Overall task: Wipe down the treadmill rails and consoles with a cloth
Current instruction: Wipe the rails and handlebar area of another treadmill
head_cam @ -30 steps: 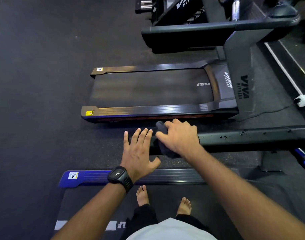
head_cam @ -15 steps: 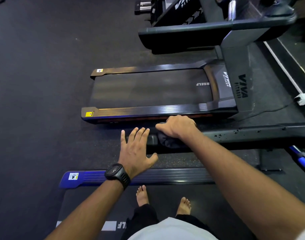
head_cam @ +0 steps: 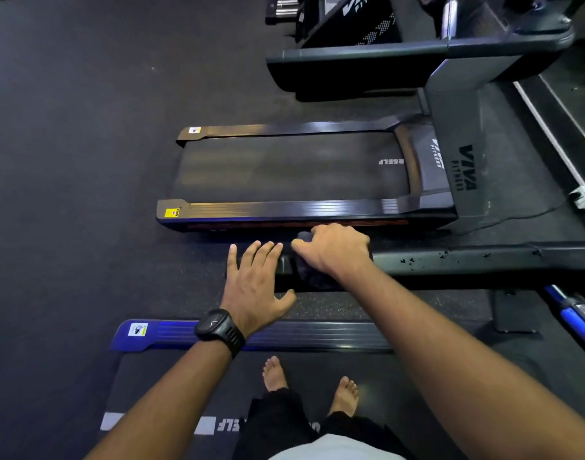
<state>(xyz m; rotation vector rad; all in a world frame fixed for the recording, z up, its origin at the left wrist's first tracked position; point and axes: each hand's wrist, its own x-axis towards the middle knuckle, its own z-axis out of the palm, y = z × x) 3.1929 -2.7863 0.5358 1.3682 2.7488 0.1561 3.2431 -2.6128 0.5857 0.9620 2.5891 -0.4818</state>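
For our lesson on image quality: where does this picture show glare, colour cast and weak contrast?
Head view: glare streaks the far side rail; blue light tints the near rail; the dark cloth under the right hand barely separates from the handrail.

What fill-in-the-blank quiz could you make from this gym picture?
1. The right hand holds a dark ____ against the handrail.
2. The left hand, with its fingers spread, has a black ____ on its wrist.
3. The person stands on the treadmill belt with ____ feet.

Missing words: cloth; watch; bare.
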